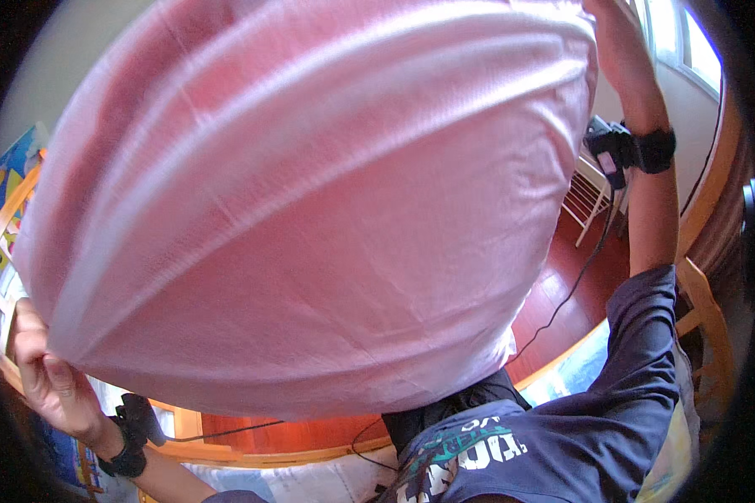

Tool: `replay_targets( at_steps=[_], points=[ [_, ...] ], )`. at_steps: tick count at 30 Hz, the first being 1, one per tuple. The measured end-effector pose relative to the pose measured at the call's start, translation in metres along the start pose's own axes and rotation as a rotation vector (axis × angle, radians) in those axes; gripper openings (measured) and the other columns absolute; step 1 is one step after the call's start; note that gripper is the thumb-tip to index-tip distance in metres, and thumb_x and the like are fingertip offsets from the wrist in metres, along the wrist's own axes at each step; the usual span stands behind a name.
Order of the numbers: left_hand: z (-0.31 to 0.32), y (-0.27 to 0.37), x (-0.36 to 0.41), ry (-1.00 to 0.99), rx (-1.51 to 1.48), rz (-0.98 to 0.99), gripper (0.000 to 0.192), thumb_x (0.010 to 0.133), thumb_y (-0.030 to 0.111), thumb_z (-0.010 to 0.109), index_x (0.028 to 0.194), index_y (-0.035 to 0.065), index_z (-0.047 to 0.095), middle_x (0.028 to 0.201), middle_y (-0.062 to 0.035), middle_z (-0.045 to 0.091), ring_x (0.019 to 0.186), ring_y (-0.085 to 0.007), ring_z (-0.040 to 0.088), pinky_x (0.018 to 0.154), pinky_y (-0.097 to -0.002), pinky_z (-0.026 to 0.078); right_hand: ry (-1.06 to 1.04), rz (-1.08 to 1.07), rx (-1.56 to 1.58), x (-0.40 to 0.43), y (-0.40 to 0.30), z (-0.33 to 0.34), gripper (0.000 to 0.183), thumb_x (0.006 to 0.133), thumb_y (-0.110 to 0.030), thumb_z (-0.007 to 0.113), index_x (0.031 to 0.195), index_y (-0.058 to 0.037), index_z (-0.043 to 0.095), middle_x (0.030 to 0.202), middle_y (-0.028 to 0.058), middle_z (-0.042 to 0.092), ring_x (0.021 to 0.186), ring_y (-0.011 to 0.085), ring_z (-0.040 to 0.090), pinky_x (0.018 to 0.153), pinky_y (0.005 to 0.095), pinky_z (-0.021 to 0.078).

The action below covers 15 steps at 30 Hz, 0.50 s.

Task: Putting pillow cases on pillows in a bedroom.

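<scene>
A large pink cloth (327, 251) with a satin-like sheen hangs stretched across most of the view. My left hand (60, 383), low at the left, pinches its lower left corner between thumb and fingers. Up at the top right, my right hand (613, 44) is at the cloth's other end, its fingers hidden by the cloth and the picture's edge. Long folds run taut between both hands, and the fabric bunches along the right side. Black straps with small devices circle my left wrist (126, 453) and right wrist (654, 151).
Cables from the wrist devices trail past a reddish wooden floor (566, 283). Wooden bed rails (226, 451) and patterned bedding (302, 481) lie close to my body. A white metal rack (588, 188) stands behind the right forearm. A window (698, 44) is at upper right.
</scene>
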<state>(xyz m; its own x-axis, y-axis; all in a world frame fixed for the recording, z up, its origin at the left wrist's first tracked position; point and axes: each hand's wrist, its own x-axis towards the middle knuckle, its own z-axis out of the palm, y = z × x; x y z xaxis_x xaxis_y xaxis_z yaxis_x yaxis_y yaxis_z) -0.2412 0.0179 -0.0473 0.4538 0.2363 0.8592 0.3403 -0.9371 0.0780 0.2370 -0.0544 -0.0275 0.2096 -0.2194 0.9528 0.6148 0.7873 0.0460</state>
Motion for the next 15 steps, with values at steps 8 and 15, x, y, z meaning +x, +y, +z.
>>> replay_targets(
  at_steps=[8, 15],
  points=[
    [0.040, -0.011, 0.029, 0.386, -0.192, -0.174, 0.060, 0.086, 0.036, 0.046, 0.130, -0.0005, 0.028, 0.135, -0.0142, 0.029, 0.125, -0.0199, 0.027, 0.101, -0.0358, 0.023, -0.165, 0.636, 0.258, 0.009, -0.004, -0.016, 0.024, 0.086, -0.022, 0.053, 0.095, -0.0011, 0.058, 0.081, 0.0017, 0.057, 0.072, 0.0080, 0.052, 0.064, 0.0214, 0.0420],
    [0.032, -0.041, 0.022, 0.464, -0.905, -0.620, 0.043, 0.090, 0.029, 0.042, 0.122, 0.0005, 0.041, 0.120, -0.0104, 0.047, 0.111, -0.0172, 0.045, 0.096, -0.0314, 0.032, -0.085, 0.616, 0.268, 0.014, 0.012, -0.033, 0.016, 0.084, -0.012, 0.054, 0.094, -0.0003, 0.059, 0.072, -0.0022, 0.052, 0.057, 0.0046, 0.045, 0.051, 0.0185, 0.0354]
  ],
)
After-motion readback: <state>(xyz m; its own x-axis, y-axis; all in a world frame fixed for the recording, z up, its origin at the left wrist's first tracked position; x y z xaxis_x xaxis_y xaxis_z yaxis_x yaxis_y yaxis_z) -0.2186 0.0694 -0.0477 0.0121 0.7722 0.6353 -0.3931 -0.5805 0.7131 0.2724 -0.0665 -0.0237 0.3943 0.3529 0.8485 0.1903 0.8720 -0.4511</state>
